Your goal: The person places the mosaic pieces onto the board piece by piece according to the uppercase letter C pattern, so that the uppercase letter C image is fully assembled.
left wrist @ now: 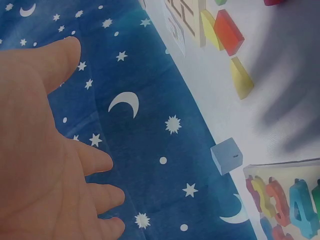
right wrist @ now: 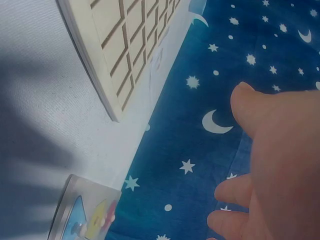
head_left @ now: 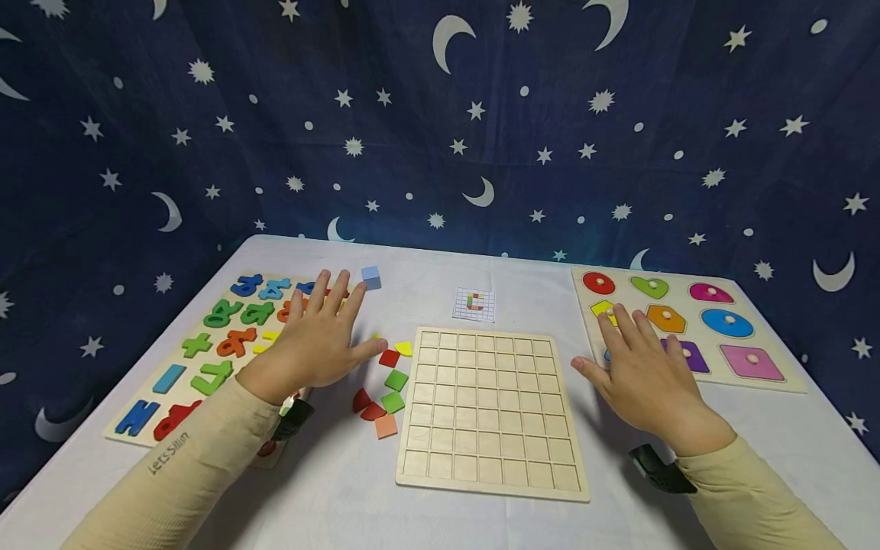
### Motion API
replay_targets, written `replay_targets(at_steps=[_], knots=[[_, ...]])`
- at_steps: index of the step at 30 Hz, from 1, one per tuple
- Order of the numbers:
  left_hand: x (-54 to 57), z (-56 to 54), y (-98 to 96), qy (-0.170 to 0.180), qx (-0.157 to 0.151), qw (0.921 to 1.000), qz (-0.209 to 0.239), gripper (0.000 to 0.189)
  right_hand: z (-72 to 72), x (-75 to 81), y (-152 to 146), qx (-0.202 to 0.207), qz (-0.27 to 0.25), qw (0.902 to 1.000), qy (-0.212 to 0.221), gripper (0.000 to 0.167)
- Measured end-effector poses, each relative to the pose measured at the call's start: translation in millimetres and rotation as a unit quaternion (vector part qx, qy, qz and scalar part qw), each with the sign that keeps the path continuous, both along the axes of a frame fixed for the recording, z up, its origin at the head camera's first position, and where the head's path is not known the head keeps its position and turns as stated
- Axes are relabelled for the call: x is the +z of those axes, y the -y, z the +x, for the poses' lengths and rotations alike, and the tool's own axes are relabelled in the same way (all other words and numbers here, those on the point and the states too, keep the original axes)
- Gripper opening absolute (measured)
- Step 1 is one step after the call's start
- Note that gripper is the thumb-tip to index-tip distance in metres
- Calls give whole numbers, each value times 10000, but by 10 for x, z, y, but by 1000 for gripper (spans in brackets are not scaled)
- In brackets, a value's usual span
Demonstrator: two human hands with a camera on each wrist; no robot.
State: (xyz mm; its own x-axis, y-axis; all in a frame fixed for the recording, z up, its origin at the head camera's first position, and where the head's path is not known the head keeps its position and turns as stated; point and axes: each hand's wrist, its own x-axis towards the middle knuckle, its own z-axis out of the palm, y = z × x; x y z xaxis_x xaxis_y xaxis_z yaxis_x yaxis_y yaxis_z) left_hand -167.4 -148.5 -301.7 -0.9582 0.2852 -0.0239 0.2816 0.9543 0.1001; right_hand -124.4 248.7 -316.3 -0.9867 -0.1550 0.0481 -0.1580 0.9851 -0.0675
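My left hand (head_left: pixel 316 347) hovers palm down with spread fingers above the right side of a number puzzle board (head_left: pixel 179 361). It holds nothing. My right hand (head_left: pixel 649 382) is likewise spread, over the near left part of a knobbed shape puzzle board (head_left: pixel 677 294), and also holds nothing. Between the hands lies a square wooden grid board (head_left: pixel 491 412) with bare cells. Along its left side are loose pieces: a red square (head_left: pixel 389 358), a yellow piece (head_left: pixel 403 349), a green square (head_left: pixel 396 380), an orange square (head_left: pixel 386 426) and red rounded pieces (head_left: pixel 361 399).
Behind the grid board lies a small pattern card (head_left: pixel 474 304) with a coloured figure on a grid. A light blue cube (head_left: pixel 371 277) sits near the table's far edge. A dark blue curtain (head_left: pixel 412 122) with moons and stars hangs behind the white-covered table (head_left: pixel 330 496).
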Motion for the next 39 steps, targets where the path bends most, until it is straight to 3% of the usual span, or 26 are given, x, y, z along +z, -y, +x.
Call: replay_targets(at_steps=[17,25,33,39], knots=[[-54,11,-16,-132,-36,9999,-19,90,20,-24,-19,30,-106,9999,-10,89],[-149,-9,-30,-398,-420,9971,487,94,21,-32,-11,91,-316,9994,-146,89],[-295,-10,-99,-758,-830,9899,861,86,45,-106,-2,566,-1127,9919,-142,86],[-371,-20,-161,-590,-902,9863,1247,73,55,-162,33,666,-1451,9871,87,82]])
